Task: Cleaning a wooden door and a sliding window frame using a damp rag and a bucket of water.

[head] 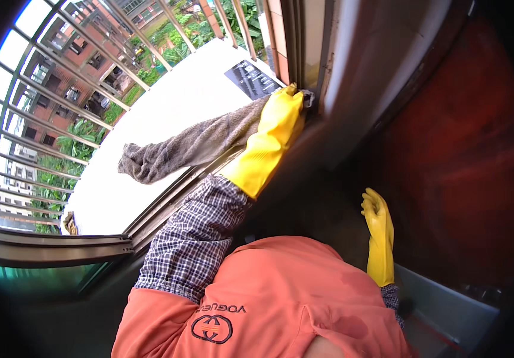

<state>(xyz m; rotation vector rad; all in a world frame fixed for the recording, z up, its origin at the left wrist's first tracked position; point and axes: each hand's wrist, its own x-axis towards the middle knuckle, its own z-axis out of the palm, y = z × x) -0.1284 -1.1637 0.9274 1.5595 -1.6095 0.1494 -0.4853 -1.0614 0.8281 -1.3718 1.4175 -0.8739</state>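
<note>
My left hand [282, 114], in a yellow rubber glove, grips a damp-looking grey-brown cloth [194, 141]. The fingers press one end of it into the corner where the window track [167, 203] meets the upright frame [313, 49]. The rest of the cloth trails left across the white outer ledge [149, 112]. My right hand [377, 210], gloved in yellow too, hangs low at my side with loosely curled fingers and nothing in it. A checked sleeve cover [190, 237] wraps my left forearm.
Metal security bars [82, 103] enclose the ledge outside. A dark printed sheet with writing [253, 79] lies near the frame. A crumpled brownish thing [70, 223] sits at the ledge's far left. On the right are a dark red surface [458, 179] and a pale grey edge [445, 291].
</note>
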